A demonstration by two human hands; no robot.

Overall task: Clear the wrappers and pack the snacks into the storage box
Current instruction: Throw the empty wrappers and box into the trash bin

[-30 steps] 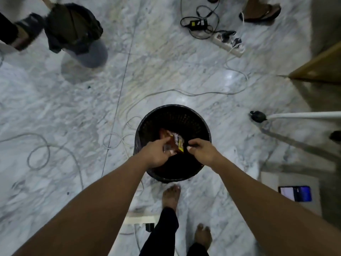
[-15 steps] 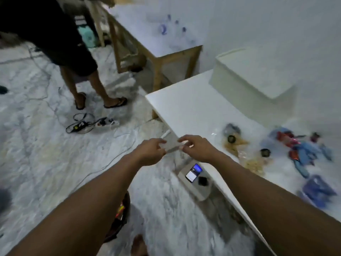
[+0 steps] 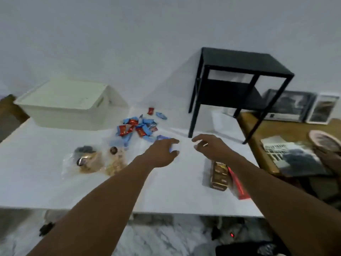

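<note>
Over the white counter [image 3: 36,182], left grip [image 3: 162,152] and right grip [image 3: 208,146] hover, both wide. Wrapped candies [image 3: 136,128] lie beside the lidded storage box [image 3: 70,104].

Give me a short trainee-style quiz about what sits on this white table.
1. True or false: the lid of the storage box is on.
2. Fill in: the small wrapped snacks heaped near the box are red and ____.
3. Pick one: the black thing right of the snacks is A) a side table with a lower shelf, B) a chair, C) a bin.
Key: 1 true; 2 blue; 3 A.
</note>
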